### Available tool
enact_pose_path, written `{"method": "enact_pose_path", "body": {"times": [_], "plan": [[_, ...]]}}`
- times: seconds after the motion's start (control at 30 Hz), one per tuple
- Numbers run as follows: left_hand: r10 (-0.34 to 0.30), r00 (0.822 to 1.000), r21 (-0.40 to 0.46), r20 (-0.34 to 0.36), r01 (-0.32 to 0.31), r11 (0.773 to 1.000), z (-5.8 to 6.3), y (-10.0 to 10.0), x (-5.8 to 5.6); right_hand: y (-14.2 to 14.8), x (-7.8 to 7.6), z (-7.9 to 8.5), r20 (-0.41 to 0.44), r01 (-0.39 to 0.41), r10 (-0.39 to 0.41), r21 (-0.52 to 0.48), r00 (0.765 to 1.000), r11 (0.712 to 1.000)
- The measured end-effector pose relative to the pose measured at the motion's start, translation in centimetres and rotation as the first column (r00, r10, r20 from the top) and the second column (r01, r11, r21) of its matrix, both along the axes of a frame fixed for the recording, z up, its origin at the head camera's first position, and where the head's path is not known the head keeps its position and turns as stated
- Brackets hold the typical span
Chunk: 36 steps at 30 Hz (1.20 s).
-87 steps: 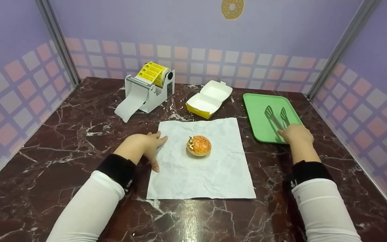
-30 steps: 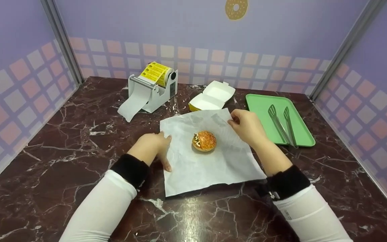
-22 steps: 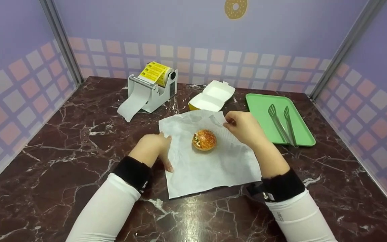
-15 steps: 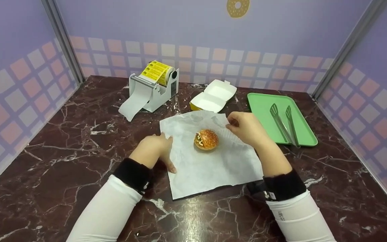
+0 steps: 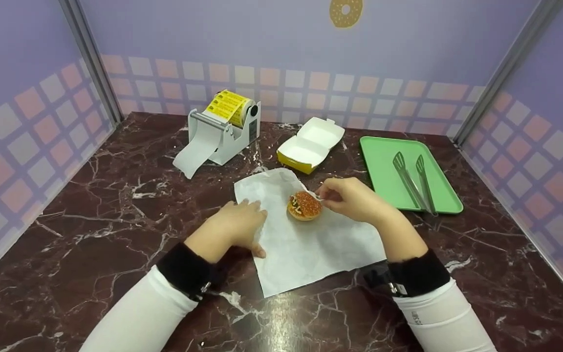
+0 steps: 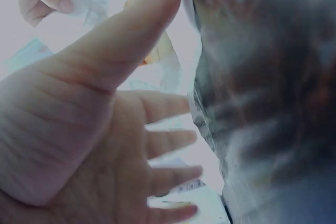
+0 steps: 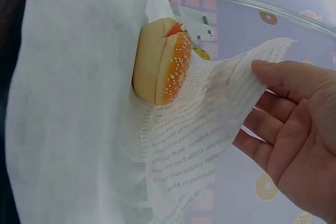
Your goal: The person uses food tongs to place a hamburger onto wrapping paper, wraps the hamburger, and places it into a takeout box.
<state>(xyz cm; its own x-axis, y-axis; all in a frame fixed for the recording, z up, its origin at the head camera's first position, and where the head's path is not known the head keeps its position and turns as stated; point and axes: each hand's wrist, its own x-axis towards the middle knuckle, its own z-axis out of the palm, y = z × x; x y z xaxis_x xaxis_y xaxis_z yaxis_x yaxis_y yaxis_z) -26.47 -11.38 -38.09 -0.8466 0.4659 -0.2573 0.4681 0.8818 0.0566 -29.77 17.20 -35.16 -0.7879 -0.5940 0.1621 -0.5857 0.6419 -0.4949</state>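
Observation:
A sesame-bun burger (image 5: 304, 206) sits on a sheet of white wrapping paper (image 5: 306, 254). My right hand (image 5: 352, 198) pinches the paper's far right corner between thumb and fingers, just right of the burger. In the right wrist view, that lifted flap shows printed text and rises beside the bun (image 7: 160, 64). At the paper's left edge rests my left hand (image 5: 235, 225), fingers straight and spread, thumb on the sheet. The left wrist view shows the left hand (image 6: 105, 145) with its fingertips right at the paper edge.
Behind the paper, an open burger box (image 5: 306, 149) with a yellow outside stands on the marble-patterned table (image 5: 115, 234). A label dispenser (image 5: 225, 129) with a yellow roll is at the back left. Tongs (image 5: 411, 183) lie on a green tray (image 5: 384, 149) at the right.
My right hand let go of the tongs on the tray, took the paper's far right corner and drew it left toward the burger. The paper has turned, and my left hand shifted slightly right.

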Motion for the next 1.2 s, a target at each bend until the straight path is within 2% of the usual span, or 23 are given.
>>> {"method": "enact_pose_path", "body": {"times": [0.07, 0.17, 0.37, 0.6, 0.77, 0.83, 0.9, 0.97, 1.07, 1.13, 1.2], "plan": [[-0.063, 0.997, 0.013, -0.033, 0.063, 0.998, -0.1, 0.1, 0.1, -0.1, 0.1, -0.1, 0.005, -0.013, 0.013, -0.001, 1.000, 1.000], [-0.102, 0.993, 0.026, -0.052, 0.103, 0.994, 0.0, 0.2, 0.4, -0.4, 0.1, -0.3, 0.000, -0.038, 0.038, 0.015, 0.999, 0.999], [-0.100, 0.994, 0.034, -0.050, 0.102, 0.994, -0.1, 0.2, 0.6, -1.1, 0.3, -1.0, -0.026, -0.107, 0.110, 0.075, 0.994, 0.991], [-0.098, 0.995, 0.026, -0.029, 0.099, 0.995, -0.1, 0.1, 0.7, -1.6, 0.2, -2.0, 0.040, -0.191, 0.187, 0.160, 0.982, 0.969], [-0.111, 0.993, 0.019, -0.032, 0.111, 0.994, -0.1, 0.2, 0.3, -1.6, 0.2, -2.0, 0.092, -0.209, 0.194, 0.197, 0.977, 0.958], [-0.109, 0.993, 0.025, -0.053, 0.110, 0.994, 0.0, 0.1, 0.1, -1.6, 0.2, -2.0, 0.108, -0.215, 0.196, 0.208, 0.975, 0.954], [-0.107, 0.988, 0.049, -0.109, 0.113, 0.992, 0.0, 0.1, -0.3, -1.6, 0.1, -2.1, 0.119, -0.222, 0.201, 0.212, 0.972, 0.952], [-0.114, 0.970, 0.082, -0.216, 0.134, 0.988, 0.2, 0.2, -0.9, -1.6, 0.0, -2.1, 0.120, -0.226, 0.205, 0.210, 0.971, 0.951], [-0.130, 0.911, 0.121, -0.390, 0.191, 0.974, 0.6, 0.5, -2.1, -1.4, -0.2, -2.1, 0.118, -0.230, 0.209, 0.200, 0.971, 0.953], [-0.141, 0.876, 0.131, -0.462, 0.224, 0.966, 0.8, 0.8, -2.9, -1.3, -0.3, -2.1, 0.122, -0.235, 0.215, 0.189, 0.969, 0.953], [-0.146, 0.861, 0.140, -0.487, 0.242, 0.960, 0.8, 0.9, -3.6, -1.3, -0.4, -2.2, 0.125, -0.243, 0.223, 0.180, 0.967, 0.953]]}}
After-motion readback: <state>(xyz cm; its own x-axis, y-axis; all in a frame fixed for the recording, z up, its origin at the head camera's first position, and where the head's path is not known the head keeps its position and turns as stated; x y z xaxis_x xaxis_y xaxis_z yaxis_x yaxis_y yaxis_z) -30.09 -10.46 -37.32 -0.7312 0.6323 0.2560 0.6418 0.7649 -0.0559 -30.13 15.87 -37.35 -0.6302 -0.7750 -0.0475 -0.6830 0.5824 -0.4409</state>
